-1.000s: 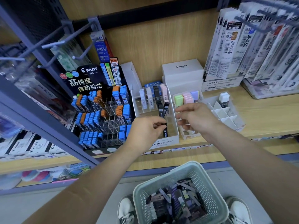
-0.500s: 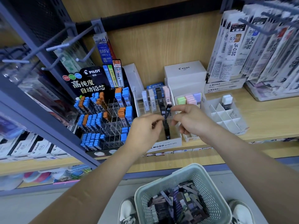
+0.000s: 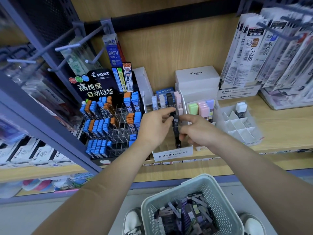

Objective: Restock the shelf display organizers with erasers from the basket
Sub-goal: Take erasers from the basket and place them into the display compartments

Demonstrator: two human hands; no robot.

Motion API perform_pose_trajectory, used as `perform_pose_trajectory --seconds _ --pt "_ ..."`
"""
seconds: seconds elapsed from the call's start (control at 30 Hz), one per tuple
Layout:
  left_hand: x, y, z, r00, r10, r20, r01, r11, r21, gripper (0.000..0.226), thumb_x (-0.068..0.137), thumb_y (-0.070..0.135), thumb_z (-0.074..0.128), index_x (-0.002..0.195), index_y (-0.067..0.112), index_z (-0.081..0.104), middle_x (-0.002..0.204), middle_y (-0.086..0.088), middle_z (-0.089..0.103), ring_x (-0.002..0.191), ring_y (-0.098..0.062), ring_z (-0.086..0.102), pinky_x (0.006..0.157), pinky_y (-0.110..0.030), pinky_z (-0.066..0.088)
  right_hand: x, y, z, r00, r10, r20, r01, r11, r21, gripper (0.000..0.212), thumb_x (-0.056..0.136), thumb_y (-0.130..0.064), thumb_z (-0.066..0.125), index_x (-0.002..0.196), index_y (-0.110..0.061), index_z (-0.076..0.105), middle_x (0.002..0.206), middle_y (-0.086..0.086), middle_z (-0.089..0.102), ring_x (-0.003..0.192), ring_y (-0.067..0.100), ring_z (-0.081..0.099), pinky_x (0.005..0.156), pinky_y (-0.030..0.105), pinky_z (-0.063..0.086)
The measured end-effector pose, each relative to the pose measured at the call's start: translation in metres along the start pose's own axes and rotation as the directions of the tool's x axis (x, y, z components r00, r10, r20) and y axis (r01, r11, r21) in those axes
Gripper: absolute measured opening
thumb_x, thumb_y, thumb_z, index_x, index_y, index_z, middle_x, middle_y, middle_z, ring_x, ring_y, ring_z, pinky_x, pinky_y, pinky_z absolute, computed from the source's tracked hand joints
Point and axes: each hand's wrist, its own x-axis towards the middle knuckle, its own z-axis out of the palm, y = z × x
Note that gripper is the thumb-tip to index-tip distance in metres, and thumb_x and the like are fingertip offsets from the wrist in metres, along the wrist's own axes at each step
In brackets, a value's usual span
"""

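A white tiered organizer (image 3: 172, 154) labelled MONO stands on the shelf, with a column of slim black eraser packs (image 3: 177, 139) in it. My left hand (image 3: 155, 128) pinches a black eraser pack (image 3: 172, 113) over the organizer's middle rows. Right beside it, my right hand (image 3: 199, 132) pinches a dark grey eraser pack (image 3: 176, 120) with curled fingers. The pale green basket (image 3: 169, 186) sits on the floor below, holding several dark and purple eraser packs (image 3: 184, 216).
Pastel erasers (image 3: 201, 107) fill a small holder right of the organizer. A white divided tray (image 3: 243, 131) holds one white eraser (image 3: 241, 108). A PILOT lead display (image 3: 108, 126) stands left. Metal hooks (image 3: 67, 48) jut out at upper left; hanging refill packs (image 3: 264, 53) at upper right.
Both hands moved from the organizer's front rows back toward its middle rows and came closer together, now handling dark packs there.
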Motion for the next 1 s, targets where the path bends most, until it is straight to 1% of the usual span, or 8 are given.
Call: perform_pose_trajectory --seconds 0.17,0.33,0.43,0.57,0.73,0.83,0.93,1.0 --pt "0.004 0.004 -0.001 1.000 0.004 0.000 -0.004 0.998 0.059 0.030 0.089 0.017 0.060 0.116 0.026 0.069 0.099 0.004 0.071 0.079 -0.004 0.059 0.089 -0.020 0.049 0.001 0.000 -0.015 0.999 0.025 -0.035 -0.022 0.996 0.083 0.040 0.093 -0.007 0.050 0.131 -0.021 0.057 0.081 0.005 0.068 0.049 0.010 0.051 0.045 0.021 0.037" --pt "0.002 0.008 -0.001 0.998 0.058 -0.011 -0.057 0.995 0.076 0.026 0.088 0.024 0.063 0.112 0.027 0.071 0.095 0.011 0.071 0.082 -0.001 0.061 0.086 -0.018 0.048 0.002 0.004 -0.016 1.000 0.014 0.004 -0.014 0.997 0.079 0.038 0.095 -0.006 0.049 0.128 -0.020 0.061 0.093 0.008 0.068 0.057 0.011 0.054 0.044 0.019 0.041" --pt "0.002 0.007 -0.001 0.996 0.084 -0.036 -0.080 0.992 0.103 0.026 0.087 0.024 0.065 0.112 0.025 0.071 0.093 0.007 0.073 0.077 -0.002 0.060 0.085 -0.021 0.050 0.001 0.003 -0.015 1.000 -0.011 0.026 0.009 0.998 0.055 0.038 0.094 -0.007 0.051 0.128 -0.021 0.061 0.098 0.008 0.069 0.060 0.010 0.057 0.044 0.018 0.041" --pt "0.003 0.005 -0.003 0.995 0.093 -0.017 -0.091 0.988 0.122 0.026 0.087 0.024 0.065 0.113 0.023 0.070 0.092 0.004 0.073 0.070 0.000 0.053 0.083 -0.018 0.048 -0.004 0.004 -0.019 0.999 -0.019 0.042 0.017 0.998 0.053 0.039 0.093 -0.009 0.055 0.129 -0.023 0.059 0.109 0.010 0.070 0.065 0.012 0.062 0.045 0.018 0.042" --pt "0.001 0.005 -0.012 0.994 0.103 -0.031 -0.099 0.987 0.129 0.025 0.086 0.026 0.067 0.110 0.022 0.071 0.086 0.009 0.067 0.072 -0.003 0.054 0.086 -0.025 0.051 -0.019 0.003 -0.043 1.000 -0.010 -0.010 0.011 0.995 0.099 0.026 0.093 -0.007 0.055 0.115 -0.017 0.066 0.098 0.009 0.074 0.066 0.016 0.063 0.050 0.020 0.044" --pt "-0.011 0.011 -0.026 0.981 0.189 -0.048 -0.176 0.965 0.196 0.018 0.087 0.023 0.066 0.102 0.019 0.074 0.092 0.007 0.070 0.074 -0.004 0.057 0.081 -0.021 0.050 -0.036 0.003 -0.058 0.999 -0.022 0.024 0.021 0.998 0.060 0.020 0.096 -0.007 0.053 0.111 -0.012 0.066 0.097 0.012 0.074 0.066 0.016 0.064 0.054 0.021 0.048" --pt "-0.035 0.020 -0.043 0.953 0.302 -0.029 -0.287 0.928 0.239 0.012 0.088 0.019 0.065 0.092 0.017 0.076 0.082 0.009 0.067 0.069 -0.007 0.059 0.074 -0.020 0.049 -0.053 0.011 -0.066 0.996 -0.029 0.085 0.031 0.999 -0.024 0.018 0.098 -0.007 0.052 0.106 -0.008 0.068 0.093 0.011 0.073 0.066 0.015 0.066 0.057 0.021 0.052" --pt "-0.057 0.021 -0.049 0.950 0.311 0.026 -0.309 0.924 0.226 0.012 0.088 0.017 0.064 0.090 0.016 0.076 0.080 0.010 0.067 0.068 -0.006 0.060 0.073 -0.019 0.049 -0.063 0.023 -0.064 0.992 -0.012 0.124 0.021 0.997 -0.068 0.018 0.098 -0.007 0.051 0.103 -0.006 0.068 0.089 0.011 0.072 0.066 0.016 0.067 0.058 0.021 0.054"
